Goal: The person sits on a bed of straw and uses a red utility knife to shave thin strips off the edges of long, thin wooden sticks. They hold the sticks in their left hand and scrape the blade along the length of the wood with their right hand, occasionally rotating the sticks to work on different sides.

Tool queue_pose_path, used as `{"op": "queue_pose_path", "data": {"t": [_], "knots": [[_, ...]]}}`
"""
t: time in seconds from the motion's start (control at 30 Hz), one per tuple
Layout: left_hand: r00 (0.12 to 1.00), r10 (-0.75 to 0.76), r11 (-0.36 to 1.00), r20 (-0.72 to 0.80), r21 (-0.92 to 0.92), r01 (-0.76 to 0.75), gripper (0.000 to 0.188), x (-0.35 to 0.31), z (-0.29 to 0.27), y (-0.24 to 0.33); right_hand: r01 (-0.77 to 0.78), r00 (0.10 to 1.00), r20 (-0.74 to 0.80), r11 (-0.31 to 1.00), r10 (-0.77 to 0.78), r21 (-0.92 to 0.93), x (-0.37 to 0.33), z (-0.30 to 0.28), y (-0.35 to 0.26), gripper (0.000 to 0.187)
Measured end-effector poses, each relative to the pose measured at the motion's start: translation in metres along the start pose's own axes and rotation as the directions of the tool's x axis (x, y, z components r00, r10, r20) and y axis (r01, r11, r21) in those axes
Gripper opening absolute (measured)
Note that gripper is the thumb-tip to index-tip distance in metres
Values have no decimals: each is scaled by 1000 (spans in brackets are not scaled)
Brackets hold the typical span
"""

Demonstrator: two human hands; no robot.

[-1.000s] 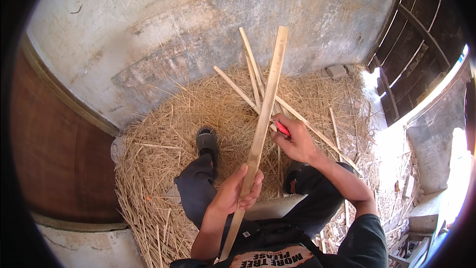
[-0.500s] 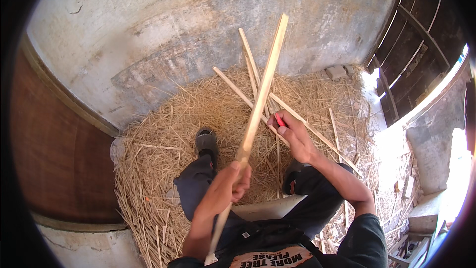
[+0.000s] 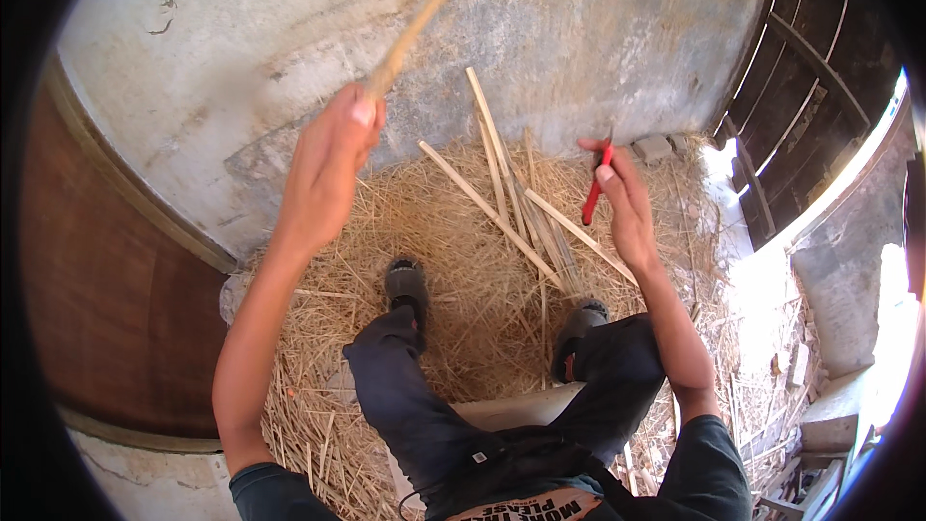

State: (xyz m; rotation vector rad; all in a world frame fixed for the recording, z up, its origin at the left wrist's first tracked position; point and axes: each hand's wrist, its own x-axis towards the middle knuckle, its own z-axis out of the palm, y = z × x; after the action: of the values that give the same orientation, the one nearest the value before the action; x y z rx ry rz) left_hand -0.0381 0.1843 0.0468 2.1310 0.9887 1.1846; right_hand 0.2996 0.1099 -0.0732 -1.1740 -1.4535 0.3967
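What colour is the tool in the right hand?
The tool is mostly red; it shows best in the head view.

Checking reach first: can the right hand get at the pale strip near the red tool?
Probably yes: nothing visible blocks the right hand from the pale strip, though it holds the red tool.

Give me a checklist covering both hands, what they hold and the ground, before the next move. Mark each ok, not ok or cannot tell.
1. Stick gripped in left hand: ok.
2. Red tool held in right hand: ok.
3. Tool apart from the held stick: ok.
4. Stick's far end in full view: not ok, it runs to the top edge.
5. Right shoe off the loose strips: cannot tell.
6. Ground free of straw: not ok.
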Motion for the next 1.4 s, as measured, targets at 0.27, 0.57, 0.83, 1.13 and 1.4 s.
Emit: {"op": "queue_pose_path", "data": {"t": [0.27,0.57,0.83,1.13,1.4], "knots": [[969,182,700,-169,-669,-249,32,64,63,-19,81,996,8,981,-84,177,19,-15,-41,43],[961,74,199,266,-948,248,19,-24,154,-21,-171,954,292,917,63,360,-4,-20,-78,41],[815,28,276,579,-788,551,46,-117,195,-12,-280,905,357,956,232,89,-74,-17,-45,35],[696,-49,214,716,-673,708,53,-162,226,-47,-409,850,408,906,333,112,-157,-8,-10,74],[515,-61,141,855,-503,853,86,-146,193,-40,-600,756,371,797,539,64,-176,-6,-24,77]]}}
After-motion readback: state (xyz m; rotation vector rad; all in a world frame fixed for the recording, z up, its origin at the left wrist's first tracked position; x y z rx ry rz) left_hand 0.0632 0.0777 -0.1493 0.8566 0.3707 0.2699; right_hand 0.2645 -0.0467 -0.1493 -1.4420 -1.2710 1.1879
